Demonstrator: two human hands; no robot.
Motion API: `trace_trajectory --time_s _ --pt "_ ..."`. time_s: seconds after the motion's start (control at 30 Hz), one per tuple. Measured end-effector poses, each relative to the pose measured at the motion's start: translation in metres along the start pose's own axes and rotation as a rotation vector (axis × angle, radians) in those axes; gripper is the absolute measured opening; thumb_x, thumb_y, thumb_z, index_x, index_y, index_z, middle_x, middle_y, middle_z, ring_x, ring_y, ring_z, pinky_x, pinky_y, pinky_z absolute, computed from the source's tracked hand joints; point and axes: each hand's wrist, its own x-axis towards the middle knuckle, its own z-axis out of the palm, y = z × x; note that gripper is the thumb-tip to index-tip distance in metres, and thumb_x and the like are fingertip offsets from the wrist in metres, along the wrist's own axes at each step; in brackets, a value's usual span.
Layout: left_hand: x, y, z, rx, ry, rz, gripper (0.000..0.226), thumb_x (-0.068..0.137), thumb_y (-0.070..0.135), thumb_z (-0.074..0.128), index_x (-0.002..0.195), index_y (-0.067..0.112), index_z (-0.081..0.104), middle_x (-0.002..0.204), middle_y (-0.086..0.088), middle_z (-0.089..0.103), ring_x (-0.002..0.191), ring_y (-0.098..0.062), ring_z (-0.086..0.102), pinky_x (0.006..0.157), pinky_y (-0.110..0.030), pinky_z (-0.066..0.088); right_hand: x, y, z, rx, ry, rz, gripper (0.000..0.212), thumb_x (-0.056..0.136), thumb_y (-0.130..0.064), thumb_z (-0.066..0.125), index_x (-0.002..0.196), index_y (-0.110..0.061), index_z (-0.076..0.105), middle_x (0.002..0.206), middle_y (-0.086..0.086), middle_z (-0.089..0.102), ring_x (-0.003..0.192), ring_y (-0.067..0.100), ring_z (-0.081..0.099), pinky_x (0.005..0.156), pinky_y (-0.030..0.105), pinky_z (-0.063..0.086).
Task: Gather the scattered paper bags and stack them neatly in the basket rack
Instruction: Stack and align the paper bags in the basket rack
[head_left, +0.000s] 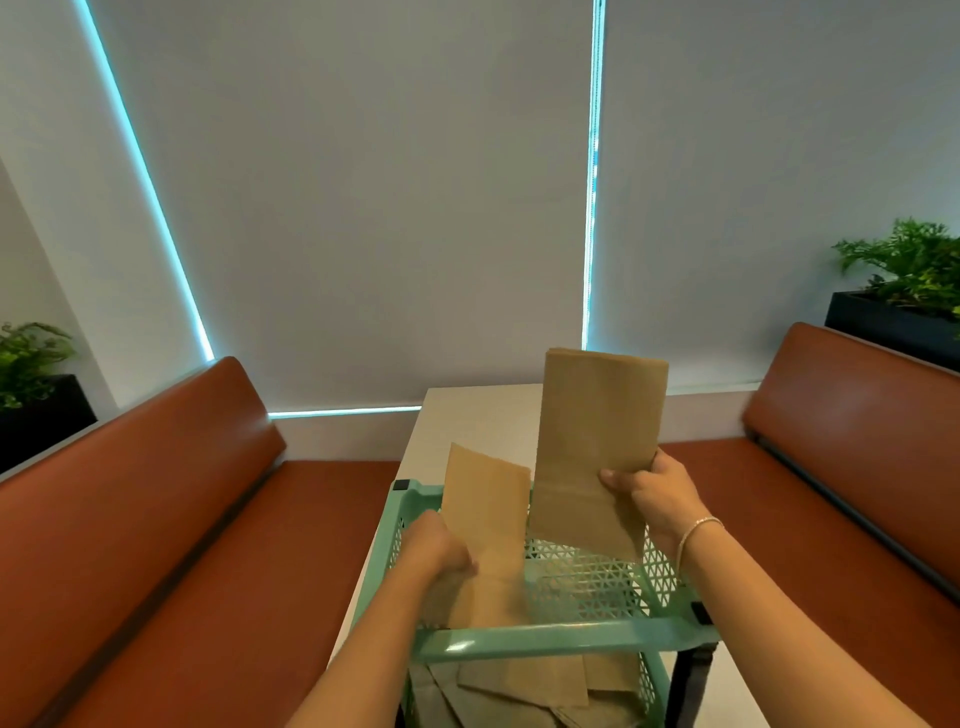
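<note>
Head view, so everything's seen from above looking down and forward. A flat brown paper bag (600, 441) is gripped upright by the right hand (655, 496), fingers curled round its edge at about 4 o'clock on the bag. A second, shorter flat brown paper bag (488, 525) is pinched by the left hand (439, 545) along its 8 o'clock side and is tilted into the top tier of a mint-green perforated plastic basket rack (566, 639). More crumpled brown paper bags (519, 686) can be seen piled in the tier underneath. The rack is parked on a pale off-white surface (483, 421), with rust-brown padded benches (156, 519) at 9 and 3 o'clock. A thin bracelet (698, 532) is worn on the right wrist.
</note>
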Motion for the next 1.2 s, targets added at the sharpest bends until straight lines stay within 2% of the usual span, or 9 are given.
trace_trajectory --time_s 0.1,0.27,0.5,0.7,0.77,0.87,1.0,1.13,1.2 --pt "0.004 0.0 -0.014 -0.28 -0.022 0.121 0.04 0.076 0.006 0.074 0.113 0.006 0.06 0.11 -0.01 0.065 0.105 -0.028 0.06 0.095 -0.04 0.049 0.001 -0.002 0.001 0.147 -0.072 0.058 0.037 0.081 0.016 0.056 0.113 -0.002 0.051 0.101 0.016 0.064 0.086 0.028 0.062 0.08 0.041 0.053" --pt "0.005 0.006 -0.016 -0.769 -0.087 0.222 0.049 0.078 -0.002 0.07 0.122 0.011 0.054 0.108 -0.013 0.068 0.1 -0.031 0.064 0.093 -0.051 0.05 -0.004 -0.002 0.007 0.209 -0.272 0.094 0.033 0.083 0.017 0.051 0.105 -0.008 0.053 0.095 0.01 0.066 0.083 0.023 0.063 0.065 0.031 0.058" --pt "0.011 0.003 -0.009 -0.95 -0.009 0.281 0.018 0.091 0.02 0.059 0.108 0.024 0.053 0.104 -0.003 0.067 0.098 -0.025 0.064 0.086 -0.045 0.053 -0.003 -0.004 0.005 0.208 -0.297 0.106 0.036 0.084 0.016 0.051 0.111 -0.007 0.052 0.094 0.01 0.066 0.082 0.023 0.063 0.061 0.03 0.059" --pt "0.006 0.009 -0.002 -0.93 0.039 0.299 0.037 0.09 0.042 0.053 0.121 0.021 0.053 0.114 -0.004 0.066 0.108 -0.026 0.061 0.096 -0.05 0.048 0.0 0.002 0.014 0.139 -0.296 0.099 0.039 0.081 0.016 0.055 0.112 -0.007 0.054 0.096 0.01 0.066 0.08 0.022 0.064 0.059 0.028 0.059" --pt "-0.003 0.018 0.0 -0.937 0.012 0.323 0.033 0.093 0.042 0.048 0.118 0.021 0.053 0.111 -0.002 0.066 0.105 -0.021 0.061 0.093 -0.04 0.051 0.0 0.007 0.023 0.088 -0.255 0.097 0.04 0.08 0.015 0.058 0.115 -0.003 0.054 0.095 0.01 0.065 0.079 0.023 0.063 0.057 0.028 0.057" --pt "-0.013 0.03 0.007 -0.923 -0.014 0.344 0.024 0.1 0.038 0.033 0.107 0.023 0.051 0.094 0.006 0.063 0.086 -0.005 0.06 0.066 -0.014 0.051 0.001 0.017 0.037 0.007 -0.203 0.069 0.042 0.078 0.01 0.064 0.117 0.0 0.054 0.095 0.008 0.065 0.083 0.022 0.062 0.068 0.032 0.053" --pt "-0.007 0.03 0.019 -1.09 -0.157 0.303 0.076 0.076 0.076 0.047 0.128 0.02 0.052 0.118 -0.01 0.065 0.108 -0.029 0.063 0.091 -0.049 0.051 -0.001 0.022 0.045 -0.108 -0.156 0.043 0.043 0.078 -0.003 0.071 0.117 -0.007 0.052 0.104 0.007 0.064 0.094 0.023 0.061 0.084 0.039 0.052" --pt "-0.009 0.033 0.025 -0.993 0.019 0.415 0.026 0.091 0.031 0.058 0.116 0.023 0.054 0.113 -0.005 0.066 0.101 -0.023 0.065 0.089 -0.046 0.053 -0.002 0.019 0.047 -0.165 -0.13 0.004 0.044 0.075 -0.01 0.076 0.11 -0.015 0.05 0.1 0.001 0.062 0.09 0.018 0.061 0.075 0.032 0.052" --pt "-0.008 0.033 0.028 -1.109 0.075 0.419 0.022 0.094 0.02 0.055 0.116 0.019 0.054 0.107 -0.003 0.067 0.096 -0.022 0.065 0.084 -0.042 0.055 -0.002 0.016 0.042 -0.238 -0.158 0.018 0.043 0.069 -0.013 0.08 0.105 -0.014 0.055 0.098 0.002 0.065 0.089 0.021 0.063 0.074 0.035 0.054"
